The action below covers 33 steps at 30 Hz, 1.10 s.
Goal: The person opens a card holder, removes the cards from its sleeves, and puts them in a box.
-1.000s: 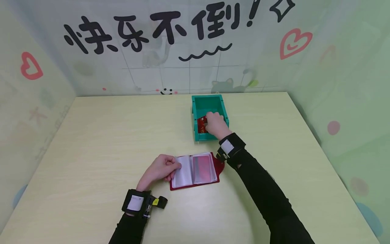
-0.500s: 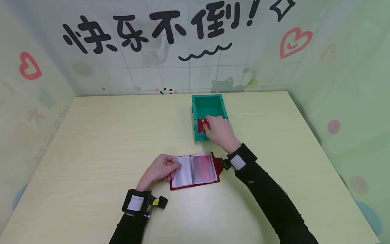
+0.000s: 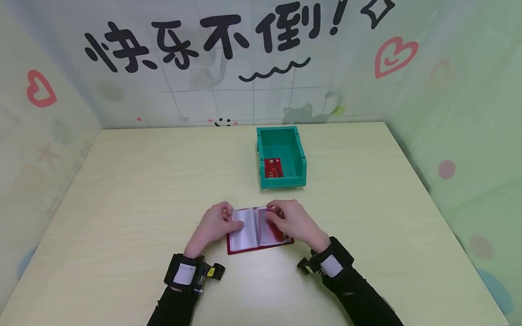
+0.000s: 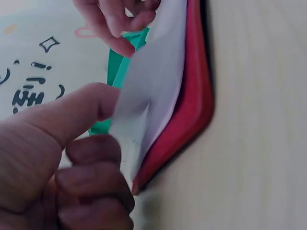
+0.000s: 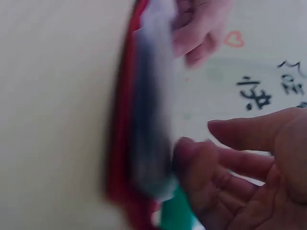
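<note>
A red card holder point(image 3: 259, 247) lies spread on the table, with clear plastic sleeve pages and a reddish card behind the right-hand page. My left hand point(image 3: 215, 227) pinches the left page near its outer edge, thumb on top and fingers curled, as the left wrist view point(image 4: 81, 158) shows. Over the right page is my right hand point(image 3: 295, 222). Its thumb and index finger stand apart in the right wrist view, the index fingertip point(image 5: 184, 148) right at the page edge. A red card point(image 3: 273, 168) lies in the green bin point(image 3: 283, 182).
The green bin stands behind the card holder on the pale wooden table point(image 3: 142, 181). Printed backdrop walls point(image 3: 228, 99) close in the table at the back and both sides. Each wrist carries a strapped camera.
My right hand has left the bin and come back toward me to the card holder's right page. The red card stays in the bin. My left hand has barely shifted.
</note>
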### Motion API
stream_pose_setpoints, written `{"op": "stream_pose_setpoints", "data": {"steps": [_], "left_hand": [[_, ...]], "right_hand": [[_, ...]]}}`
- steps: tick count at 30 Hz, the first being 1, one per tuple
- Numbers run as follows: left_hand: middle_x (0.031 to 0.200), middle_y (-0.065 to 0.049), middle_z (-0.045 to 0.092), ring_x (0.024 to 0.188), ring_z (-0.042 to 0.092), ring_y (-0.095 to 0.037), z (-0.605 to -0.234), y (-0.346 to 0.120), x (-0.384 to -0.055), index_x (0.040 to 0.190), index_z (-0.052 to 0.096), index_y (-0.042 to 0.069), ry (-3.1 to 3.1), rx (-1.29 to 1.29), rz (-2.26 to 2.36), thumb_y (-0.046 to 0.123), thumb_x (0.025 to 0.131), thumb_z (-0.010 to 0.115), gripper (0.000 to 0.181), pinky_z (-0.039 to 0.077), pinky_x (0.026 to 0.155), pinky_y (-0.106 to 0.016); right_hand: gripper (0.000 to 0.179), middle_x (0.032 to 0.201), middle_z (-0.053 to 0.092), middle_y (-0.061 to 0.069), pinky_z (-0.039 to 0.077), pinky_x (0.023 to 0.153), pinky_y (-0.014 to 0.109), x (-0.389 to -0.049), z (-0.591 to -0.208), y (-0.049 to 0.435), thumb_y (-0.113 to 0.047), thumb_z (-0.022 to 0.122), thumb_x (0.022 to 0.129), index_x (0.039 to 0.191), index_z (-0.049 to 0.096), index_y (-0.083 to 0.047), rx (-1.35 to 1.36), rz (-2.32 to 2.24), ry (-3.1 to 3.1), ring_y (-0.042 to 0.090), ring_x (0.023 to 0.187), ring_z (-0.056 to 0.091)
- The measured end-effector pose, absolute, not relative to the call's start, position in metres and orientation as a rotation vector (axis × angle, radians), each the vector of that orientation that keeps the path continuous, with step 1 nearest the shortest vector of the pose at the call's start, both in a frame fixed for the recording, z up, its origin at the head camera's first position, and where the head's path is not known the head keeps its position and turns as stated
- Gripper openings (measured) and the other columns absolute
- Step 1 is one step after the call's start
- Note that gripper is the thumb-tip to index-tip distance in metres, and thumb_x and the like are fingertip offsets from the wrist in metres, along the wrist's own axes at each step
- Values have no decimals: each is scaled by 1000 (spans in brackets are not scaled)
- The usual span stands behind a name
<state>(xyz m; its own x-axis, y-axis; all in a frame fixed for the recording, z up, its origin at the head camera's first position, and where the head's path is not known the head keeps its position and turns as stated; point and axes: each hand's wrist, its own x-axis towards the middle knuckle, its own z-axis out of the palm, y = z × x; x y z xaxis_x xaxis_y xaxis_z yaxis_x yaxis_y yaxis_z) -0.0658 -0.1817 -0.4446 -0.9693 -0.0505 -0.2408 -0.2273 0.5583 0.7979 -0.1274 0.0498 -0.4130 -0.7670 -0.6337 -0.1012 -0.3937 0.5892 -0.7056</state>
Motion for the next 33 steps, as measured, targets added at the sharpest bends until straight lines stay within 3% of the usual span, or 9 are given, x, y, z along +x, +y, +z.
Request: {"op": "stream_pose_setpoints", "data": {"steps": [6, 9, 12, 16, 20, 33], "left_hand": [[69, -2, 50, 64, 46, -16, -430, -165, -61, 88, 57, 9, 2834, -246, 1179, 10, 79, 81, 25, 33, 59, -25], [77, -4, 55, 68, 47, -15, -430, -157, -61, 97, 64, 7, 2845, -110, 1255, -2, 80, 75, 23, 37, 62, -23], [88, -6, 60, 72, 50, -13, -436, -152, -64, 111, 65, 4, 2758, 45, 1374, -8, 81, 68, 33, 42, 64, -20], [94, -8, 61, 75, 52, -11, -444, -149, -68, 128, 59, 1, 2643, 165, 1474, 1, 88, 69, 42, 43, 65, -18], [90, -6, 57, 72, 48, -11, -446, -148, -70, 137, 56, 4, 2657, 132, 1427, 16, 90, 73, 51, 37, 61, -20], [86, -1, 51, 74, 46, -14, -446, -145, -71, 136, 62, 17, 2739, 14, 1245, 29, 94, 71, 45, 30, 59, -23]], "right_hand": [[34, 72, 57, 2, 40, 57, 19, -140, -440, 62, -15, 71, 93, 124, 67, 1, -851, -1063, 2560, 11, 64, 49], [35, 74, 53, 3, 38, 58, 19, -145, -446, 68, -13, 70, 93, 124, 67, 3, -838, -1153, 2486, 12, 66, 48], [35, 74, 50, 3, 35, 56, 19, -149, -450, 71, -14, 70, 93, 125, 67, 2, -787, -1253, 2398, 12, 66, 47], [36, 72, 46, 1, 33, 54, 19, -152, -456, 74, -18, 71, 94, 125, 66, -1, -717, -1321, 2345, 11, 65, 46], [34, 71, 44, -1, 32, 54, 19, -152, -460, 74, -19, 72, 93, 123, 67, -3, -687, -1353, 2338, 11, 65, 45], [30, 80, 51, 6, 36, 53, 19, -149, -465, 75, -15, 74, 91, 118, 69, -2, -685, -1458, 2357, 10, 61, 46]]}}
